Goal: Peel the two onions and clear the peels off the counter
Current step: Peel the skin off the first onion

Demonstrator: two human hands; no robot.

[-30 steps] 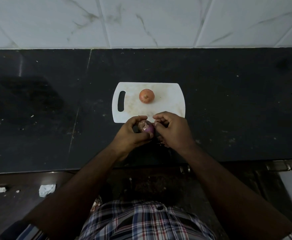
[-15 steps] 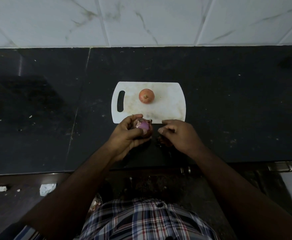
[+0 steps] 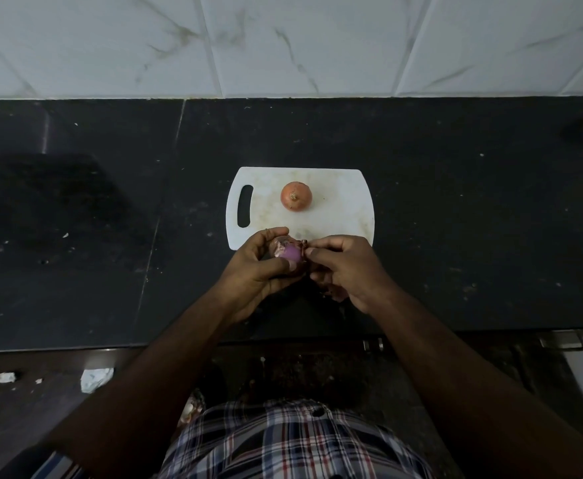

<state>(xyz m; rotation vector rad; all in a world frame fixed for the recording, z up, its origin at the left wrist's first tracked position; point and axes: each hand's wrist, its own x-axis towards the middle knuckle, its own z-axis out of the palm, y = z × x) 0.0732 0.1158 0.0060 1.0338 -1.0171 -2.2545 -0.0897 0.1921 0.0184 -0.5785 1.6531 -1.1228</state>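
Peeling of the first small, half-skinned purple onion (image 3: 290, 252) is underway above the black stone tabletop's (image 3: 455, 216) near edge: left hand (image 3: 253, 267) fingers cup it, right hand (image 3: 343, 264) fingers pinch papery skin. Next, probably pulling that skin off; the round orange-skinned onion (image 3: 296, 196) waits unpeeled on the white plastic cutting board (image 3: 345, 209).

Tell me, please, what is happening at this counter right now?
A person is peeling an onion by hand over the black counter. The left hand grips the half-peeled onion, its purple flesh showing, while the right hand pinches a strip of dry skin at its top. A second onion, still in its skin, sits on the white cutting board just beyond the hands.
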